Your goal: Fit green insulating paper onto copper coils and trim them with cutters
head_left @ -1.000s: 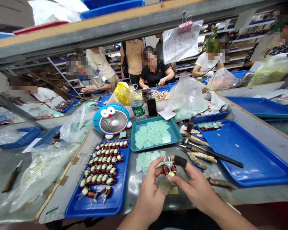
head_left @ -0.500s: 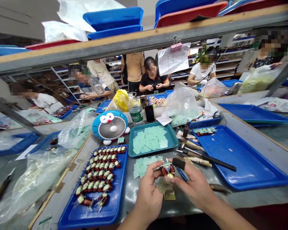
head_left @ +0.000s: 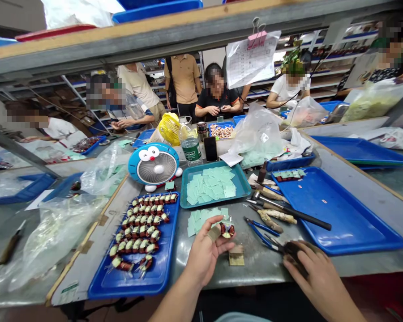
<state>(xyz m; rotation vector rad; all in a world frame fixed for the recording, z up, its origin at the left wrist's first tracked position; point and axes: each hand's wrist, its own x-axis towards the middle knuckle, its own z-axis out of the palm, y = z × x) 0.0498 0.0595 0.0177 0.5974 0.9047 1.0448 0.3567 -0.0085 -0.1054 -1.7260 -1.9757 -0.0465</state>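
My left hand (head_left: 206,250) is closed round a copper-wound coil (head_left: 227,230) with a pale green plate against it, above the metal bench. To the right, my right hand (head_left: 310,268) rests over a dark tool handle (head_left: 296,259) near the bench's front edge, its fingers bent round it. Blue-handled pliers (head_left: 260,231) lie between the hands. Below the coil sits a small yellowish block (head_left: 236,256). Loose green plates (head_left: 201,220) lie just beyond my left hand. Rows of similar coils fill a blue tray (head_left: 99,284) on the left.
A teal tray (head_left: 216,205) holds more green plates. A blue tray (head_left: 349,214) with a few assembled coils is at the right, beside a hammer (head_left: 298,214) and other tools. A fan (head_left: 154,164) and bottle (head_left: 190,150) stand behind. Several people sit opposite.
My right hand has let go of the coil and moved right and down onto the dark handle. My left hand still holds the coil, slightly further left. The camera view has tilted down.
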